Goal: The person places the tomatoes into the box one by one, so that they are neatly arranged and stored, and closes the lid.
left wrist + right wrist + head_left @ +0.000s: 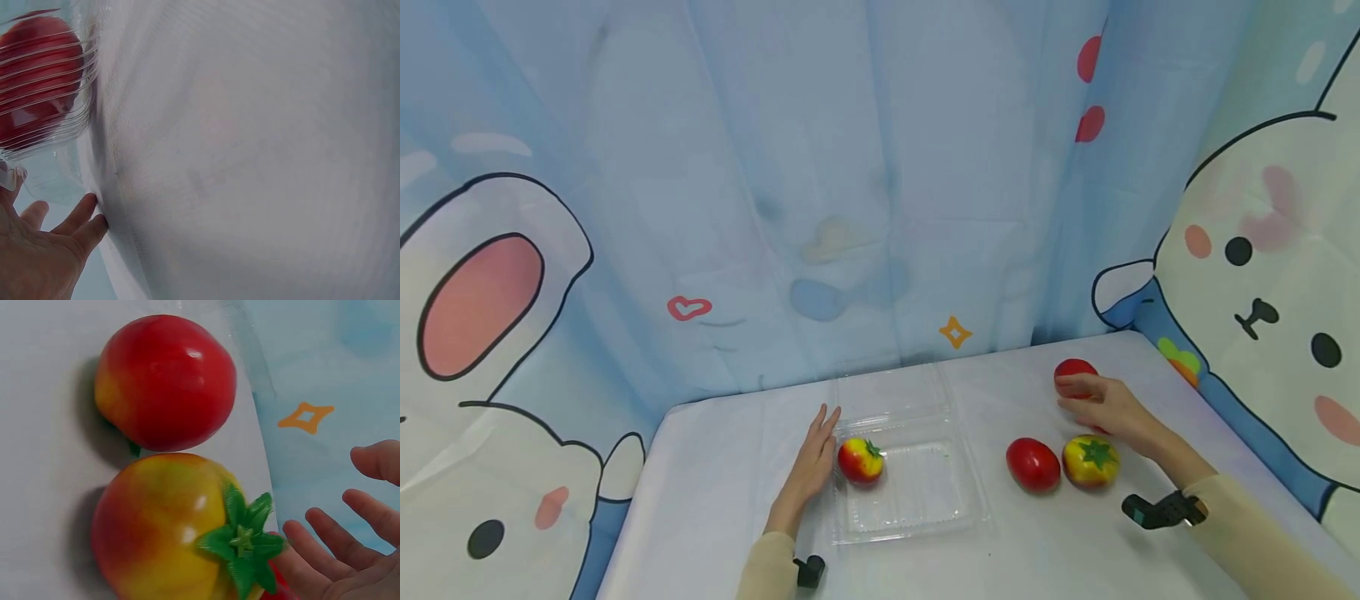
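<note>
Fingers [827, 421] of the left hand [811, 468] straight against the clear tray [917, 521]; right hand [1108, 407] relaxed over a red tomato [1074, 370].

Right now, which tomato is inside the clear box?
The red-and-yellow tomato beside the left hand; it sits in the clear box, while the other three lie on the table.

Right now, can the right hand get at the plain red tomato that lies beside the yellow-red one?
Probably yes. The right hand rests on the far tomato, and the red tomato lies uncovered on the table, nothing between them.
</note>
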Demonstrator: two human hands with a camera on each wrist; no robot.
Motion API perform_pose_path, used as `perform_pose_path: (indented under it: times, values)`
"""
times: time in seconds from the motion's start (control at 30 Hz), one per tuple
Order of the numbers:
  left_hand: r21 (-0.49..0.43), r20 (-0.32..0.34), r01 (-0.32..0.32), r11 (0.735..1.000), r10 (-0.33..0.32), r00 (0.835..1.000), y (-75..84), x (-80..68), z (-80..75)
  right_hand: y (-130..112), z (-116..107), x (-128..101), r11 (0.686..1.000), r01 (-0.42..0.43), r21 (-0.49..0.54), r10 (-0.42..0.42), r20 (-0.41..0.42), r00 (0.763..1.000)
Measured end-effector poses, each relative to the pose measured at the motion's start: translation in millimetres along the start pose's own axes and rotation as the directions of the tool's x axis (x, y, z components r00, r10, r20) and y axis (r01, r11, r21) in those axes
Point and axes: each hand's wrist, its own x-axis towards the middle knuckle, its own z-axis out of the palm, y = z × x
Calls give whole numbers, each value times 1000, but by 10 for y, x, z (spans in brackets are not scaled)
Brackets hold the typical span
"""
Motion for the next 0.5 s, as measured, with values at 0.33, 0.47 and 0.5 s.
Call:
perform_pose_path:
  times: [0.33, 0.47, 0.5]
  values:
    - [5, -2, 5, 1000, -5, 1000, -12, -7, 5, -6, 77, -144, 998, 29, 49, -31, 26, 999]
    - [9, -2, 5, 1000, -5, 1000, -7, -2, 4, -44, 101, -170, 996, 64, 57, -65, 25, 998]
    - [9, -1, 7, 1000, -7, 1000, -6, 0, 3, -55, 112, -175, 996, 75, 55, -77, 25, 997]
